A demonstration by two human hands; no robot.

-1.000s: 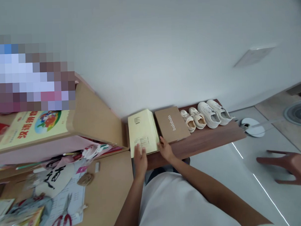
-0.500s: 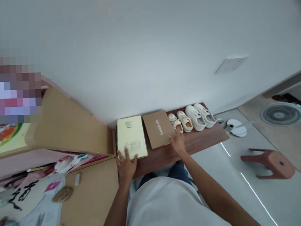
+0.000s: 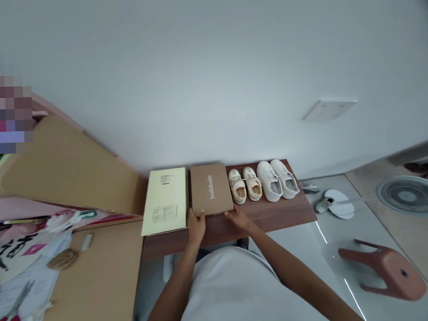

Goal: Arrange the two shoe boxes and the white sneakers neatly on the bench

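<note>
Shifted left hand (image 3: 196, 228) from yellow box (image 3: 169, 194) to near left corner of brown box (image 3: 208, 191), with right hand (image 3: 241, 219) at near right, in a part-curled grip, hard to tell whether holding or just pressing, leaving it squarer on the surface (image 3: 279, 213) beside small shoes (image 3: 252, 181).

At 6 o'clock, the brown box (image 3: 210, 189) is showing white "balabala"; at 8 o'clock, the yellow box (image 3: 166, 196) is carrying print (image 3: 170, 212) too small for reading.

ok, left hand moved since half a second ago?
Yes: left hand went right along the bench, from the yellow box to the near left corner of the brown box.
</note>
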